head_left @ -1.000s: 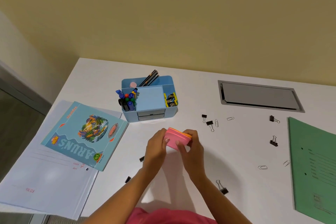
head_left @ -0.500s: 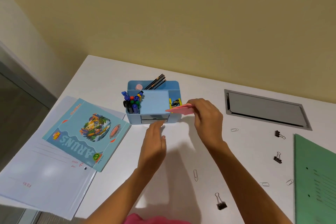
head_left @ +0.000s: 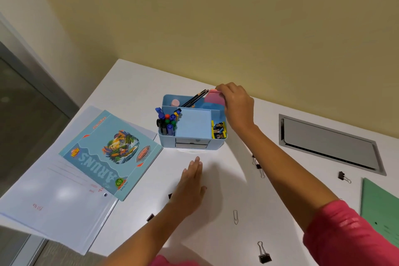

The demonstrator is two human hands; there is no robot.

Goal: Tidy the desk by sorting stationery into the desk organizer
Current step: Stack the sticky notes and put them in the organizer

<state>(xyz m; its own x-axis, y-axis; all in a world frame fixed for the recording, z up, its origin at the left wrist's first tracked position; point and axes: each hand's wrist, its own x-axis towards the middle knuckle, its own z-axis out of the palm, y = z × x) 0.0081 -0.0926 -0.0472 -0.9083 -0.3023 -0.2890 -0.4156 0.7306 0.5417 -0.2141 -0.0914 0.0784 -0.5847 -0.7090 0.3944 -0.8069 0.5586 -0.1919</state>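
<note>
head view, looking down at a white desk (head_left: 133, 93). the person's right hand (head_left: 236, 107) was over the back right corner of the blue desk organizer (head_left: 166, 139), fingers curled round a pink sticky note pad (head_left: 213, 99) & pinching its top edge. the pad was tilted, its lower edge dipping into the rear compartment, just beside the black pencils (head_left: 195, 98) leaning there. whether it touched the compartment floor couldn't be told. the left hand (head_left: 190, 188) was flat w/ fingers straight & together, holding nothing, near the organizer's front; can't tell if it touched the desk. the front compartments held markers (head_left: 167, 122), a blue note block (head_left: 193, 124) & binder clips (head_left: 219, 130).

likely risks: the pad could snag on the rear wall or divider & fan open if let go while tilted. it could knock the leaning pencils. a push on the rim could slide or tip the organizer, since the left hand wasn't steadying it. loose items, e.g. a paper clip (head_left: 235, 217) & a binder clip (head_left: 264, 254), were not yet sorted
</note>
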